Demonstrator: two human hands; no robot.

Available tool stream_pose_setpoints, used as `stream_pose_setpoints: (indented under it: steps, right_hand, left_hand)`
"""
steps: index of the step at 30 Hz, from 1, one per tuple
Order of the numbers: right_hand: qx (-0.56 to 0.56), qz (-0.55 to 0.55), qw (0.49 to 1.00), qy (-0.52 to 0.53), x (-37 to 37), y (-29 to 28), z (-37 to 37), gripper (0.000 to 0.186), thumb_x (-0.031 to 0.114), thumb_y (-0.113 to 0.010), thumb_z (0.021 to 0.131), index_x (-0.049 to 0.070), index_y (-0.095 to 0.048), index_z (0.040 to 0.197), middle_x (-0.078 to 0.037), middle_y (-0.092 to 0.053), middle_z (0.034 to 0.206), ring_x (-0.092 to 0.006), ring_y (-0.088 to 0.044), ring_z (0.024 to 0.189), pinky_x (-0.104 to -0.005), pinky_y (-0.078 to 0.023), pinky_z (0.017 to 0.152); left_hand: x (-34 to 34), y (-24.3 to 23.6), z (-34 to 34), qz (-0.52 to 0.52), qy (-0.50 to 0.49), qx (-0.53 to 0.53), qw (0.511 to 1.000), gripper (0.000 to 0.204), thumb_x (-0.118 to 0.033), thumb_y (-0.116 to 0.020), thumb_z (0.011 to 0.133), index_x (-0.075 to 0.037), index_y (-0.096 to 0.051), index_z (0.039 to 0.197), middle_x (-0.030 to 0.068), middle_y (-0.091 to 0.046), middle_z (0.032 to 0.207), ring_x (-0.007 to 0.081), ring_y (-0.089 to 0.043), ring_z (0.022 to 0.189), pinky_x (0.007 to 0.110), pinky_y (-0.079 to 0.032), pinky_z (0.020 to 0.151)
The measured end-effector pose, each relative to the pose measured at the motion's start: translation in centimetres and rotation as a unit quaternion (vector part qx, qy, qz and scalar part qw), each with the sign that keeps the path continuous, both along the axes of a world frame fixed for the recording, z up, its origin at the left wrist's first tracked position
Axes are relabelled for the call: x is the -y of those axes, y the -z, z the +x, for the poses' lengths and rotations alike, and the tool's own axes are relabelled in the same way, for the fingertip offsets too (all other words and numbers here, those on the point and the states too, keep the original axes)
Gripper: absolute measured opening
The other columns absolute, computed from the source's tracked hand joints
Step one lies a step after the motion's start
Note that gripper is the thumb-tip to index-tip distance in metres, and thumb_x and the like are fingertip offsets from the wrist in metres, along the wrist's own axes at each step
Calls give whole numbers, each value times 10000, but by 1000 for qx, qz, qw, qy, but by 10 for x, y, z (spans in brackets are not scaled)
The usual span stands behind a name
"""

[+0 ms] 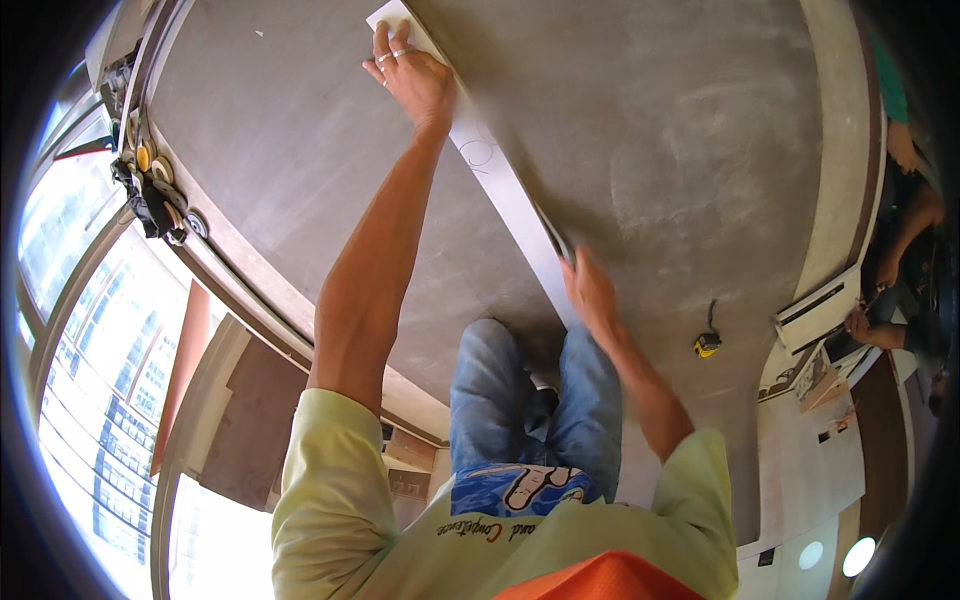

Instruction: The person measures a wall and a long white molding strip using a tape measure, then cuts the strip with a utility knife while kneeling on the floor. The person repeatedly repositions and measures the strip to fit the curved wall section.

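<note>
A long white strip [489, 165] lies slantwise across a wide grey-brown worktop, a pencilled loop drawn on its face. At its far end my left hand [415, 85], a ring on one finger, presses down with bent fingers and grips the strip. My right hand [590, 287] is closed round a thin, dark, blade-like tool [553, 236], held along the strip's right edge near its close end. Motion blurs the right hand, and its fingers hide most of the tool, so its exact kind is unclear.
A yellow-and-black tape measure [708, 344] lies on the worktop [690, 170] at right. Several rolls of tape [162, 168] and a black bundle [150, 205] sit along the left edge. Other people's arms [915, 225] show at far right, beside a pale box-like piece [822, 312]. Bright windows stand at left.
</note>
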State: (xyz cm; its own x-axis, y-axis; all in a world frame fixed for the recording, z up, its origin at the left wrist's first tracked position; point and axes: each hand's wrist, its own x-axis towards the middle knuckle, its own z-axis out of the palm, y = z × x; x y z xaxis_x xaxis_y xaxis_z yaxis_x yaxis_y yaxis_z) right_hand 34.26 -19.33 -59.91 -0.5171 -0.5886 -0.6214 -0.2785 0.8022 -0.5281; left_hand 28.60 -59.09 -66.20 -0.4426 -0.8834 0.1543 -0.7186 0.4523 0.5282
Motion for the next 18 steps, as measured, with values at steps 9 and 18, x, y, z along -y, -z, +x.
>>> stream_pose_setpoints:
  steps: [9,18]
  right_hand:
    - [78,30,995,47,78,-35,-47,356,367,-517,1019,22,-541,1105,-268,-670,844,-458,-650,796,-518,-511,669]
    - [50,17,998,15,93,-2,-41,484,394,-517,1020,-35,-522,1245,-303,-665,817,-492,-653,790,-541,-507,653]
  left_hand:
    - [-7,-5,6,6,3,0,1000,454,19,-453,858,-28,-541,1301,173,-414,1470,345,-357,1393,599,-130,1186]
    - [-2,15,1,-57,2,5,998,412,-15,-399,953,-45,-523,1345,204,-463,1454,382,-362,1408,600,-172,1198]
